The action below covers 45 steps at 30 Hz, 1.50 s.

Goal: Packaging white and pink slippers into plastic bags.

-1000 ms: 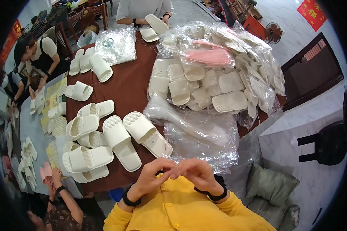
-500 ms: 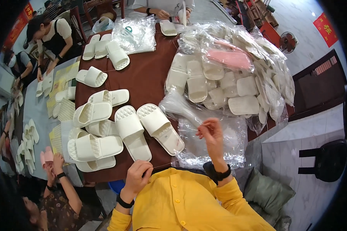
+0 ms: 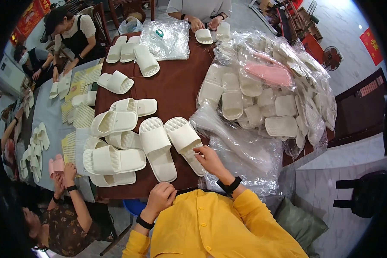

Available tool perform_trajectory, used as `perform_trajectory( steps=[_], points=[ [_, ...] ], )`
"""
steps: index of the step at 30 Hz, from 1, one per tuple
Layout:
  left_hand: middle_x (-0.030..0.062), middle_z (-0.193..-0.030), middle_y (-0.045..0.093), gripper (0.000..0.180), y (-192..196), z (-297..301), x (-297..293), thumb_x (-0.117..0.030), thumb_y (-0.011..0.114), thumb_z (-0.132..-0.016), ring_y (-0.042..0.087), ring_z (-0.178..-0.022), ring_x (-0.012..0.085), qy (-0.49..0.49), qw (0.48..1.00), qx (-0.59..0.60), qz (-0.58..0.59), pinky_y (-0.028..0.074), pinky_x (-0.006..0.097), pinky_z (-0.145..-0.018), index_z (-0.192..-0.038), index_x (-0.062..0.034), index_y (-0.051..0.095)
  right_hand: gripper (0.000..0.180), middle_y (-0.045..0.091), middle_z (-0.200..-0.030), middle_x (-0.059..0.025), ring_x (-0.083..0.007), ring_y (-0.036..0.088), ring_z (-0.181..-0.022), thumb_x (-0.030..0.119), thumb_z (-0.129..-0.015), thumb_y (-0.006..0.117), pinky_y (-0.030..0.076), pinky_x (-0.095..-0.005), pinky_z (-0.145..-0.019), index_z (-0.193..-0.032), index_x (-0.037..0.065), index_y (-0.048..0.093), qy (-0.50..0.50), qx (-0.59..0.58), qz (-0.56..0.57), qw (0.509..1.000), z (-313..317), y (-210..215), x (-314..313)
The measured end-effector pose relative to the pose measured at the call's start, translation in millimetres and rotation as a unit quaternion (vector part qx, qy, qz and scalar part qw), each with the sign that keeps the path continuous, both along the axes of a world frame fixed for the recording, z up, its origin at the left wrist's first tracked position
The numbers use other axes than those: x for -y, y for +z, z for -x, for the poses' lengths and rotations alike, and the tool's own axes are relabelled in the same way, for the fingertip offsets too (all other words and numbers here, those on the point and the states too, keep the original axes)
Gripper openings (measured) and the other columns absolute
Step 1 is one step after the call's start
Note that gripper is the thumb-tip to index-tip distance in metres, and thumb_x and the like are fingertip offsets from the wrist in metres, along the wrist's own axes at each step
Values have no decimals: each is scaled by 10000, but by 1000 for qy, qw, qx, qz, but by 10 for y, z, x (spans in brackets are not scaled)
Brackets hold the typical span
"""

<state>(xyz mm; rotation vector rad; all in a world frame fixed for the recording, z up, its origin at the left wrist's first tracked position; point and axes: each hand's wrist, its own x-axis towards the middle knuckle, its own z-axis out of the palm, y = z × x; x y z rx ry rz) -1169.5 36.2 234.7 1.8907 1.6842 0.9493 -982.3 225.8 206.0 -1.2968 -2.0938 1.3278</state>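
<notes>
Two white slippers, a left one (image 3: 158,157) and a right one (image 3: 179,134), lie side by side on the brown tablecloth in front of me, toes toward me. My right hand (image 3: 210,160) is at the sole of the right-hand slipper, its fingers bent and pinched together; anything between them is too small to make out. Close to the table's near edge, below the left slipper's end, rests my left hand (image 3: 161,198) with curled fingers. What it may hold is hidden. A stack of white slippers (image 3: 116,161) sits left of the pair.
Clear plastic bags (image 3: 245,159) lie right of the pair, below a large heap of bagged slippers (image 3: 262,99). More slippers (image 3: 146,62) and a bag stack (image 3: 172,38) are farther back. Co-workers handle slippers across the table and at the grey table (image 3: 43,112) on the left.
My right hand has come down and left from above the plastic bags to the right-hand slipper. My left hand stays near the table edge. Across the table, a co-worker's slipper has been lowered.
</notes>
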Motion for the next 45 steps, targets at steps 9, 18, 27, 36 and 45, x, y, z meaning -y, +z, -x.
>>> perform_trajectory(
  steps=[9,18,27,36,45],
  points=[
    [99,-839,584,118,-209,27,-273,-87,670,-798,571,-815,300,113,991,-69,-22,468,398,-717,-768,-31,570,625,398,-1354,-294,-497,336,-1289,189,-833,660,303,-515,-1087,-1376,26,397,147,40,-244,958,225,-225,131],
    [134,-809,572,133,-445,1,-664,-82,662,-811,564,-798,334,169,982,-70,-36,457,425,-705,-766,-5,563,446,448,-1333,-279,-473,399,-1265,174,-856,641,351,-492,-1064,-1258,15,534,168,-1,-258,952,48,-53,-29],
    [181,-1045,577,131,-475,87,-947,-92,652,-832,540,-968,388,224,973,-38,-48,447,446,-833,-841,27,596,198,622,-1033,-199,-406,570,-1010,93,-870,570,459,-465,-889,-1039,10,632,28,-35,-143,989,480,499,-721],
    [194,-976,555,154,-554,74,-979,-121,668,-828,530,-918,398,221,975,-19,-1,431,469,-795,-804,8,587,253,651,-1077,-196,-370,579,-1024,141,-886,556,446,-455,-926,-1059,-8,666,49,130,-266,954,938,-366,-988],
    [170,-745,589,191,-687,189,-1068,-224,666,-851,578,-724,375,177,983,-1,44,450,465,-649,-834,-35,650,255,638,-1140,-179,-360,598,-1044,111,-898,532,475,-414,-916,-1079,-15,658,24,19,-178,983,855,-423,-1005]
  ],
)
